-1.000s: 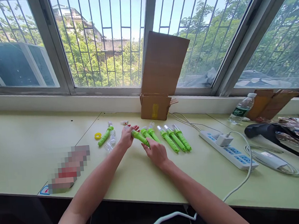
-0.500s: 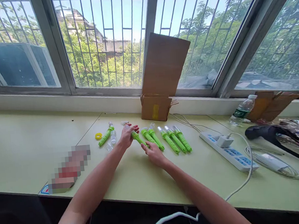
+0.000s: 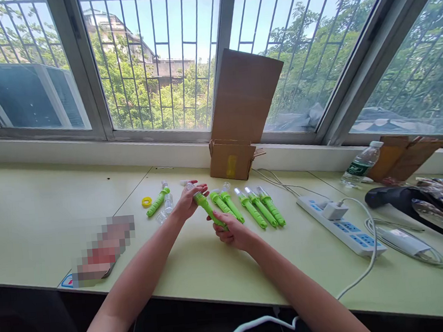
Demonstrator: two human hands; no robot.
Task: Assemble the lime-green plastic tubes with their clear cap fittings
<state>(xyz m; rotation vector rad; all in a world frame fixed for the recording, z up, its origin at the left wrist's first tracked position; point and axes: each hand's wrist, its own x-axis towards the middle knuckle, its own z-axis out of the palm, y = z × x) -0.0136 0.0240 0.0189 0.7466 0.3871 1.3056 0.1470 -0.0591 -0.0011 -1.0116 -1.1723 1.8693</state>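
Note:
A green stick with a clear tip [image 3: 206, 206] slants between my two hands above the table. My left hand [image 3: 187, 201] supports its clear upper end, with the thumb and fingers around it. Lower down, my right hand [image 3: 231, 230] is wrapped round the green handle. Just beyond lie two similar green sticks [image 3: 232, 209], and three more green sticks [image 3: 265, 208] with clear tips lie to the right. On the left are another green stick [image 3: 158, 204], a clear plastic cap [image 3: 168, 204] and a yellow ring [image 3: 146, 202]. Clear pieces beside my left forearm are partly hidden.
An open cardboard box [image 3: 229, 160] stands at the back by the window. To the right lie a white power strip [image 3: 341, 224] with cables, a water bottle [image 3: 361, 165] and a black strap-like item [image 3: 390, 197]. A pixelated object [image 3: 103, 252] lies near the left front edge.
The green stick has tilted slightly, its handle end coming nearer to me. My right hand has shifted down and now wraps the handle more fully. My left hand stays at the clear end.

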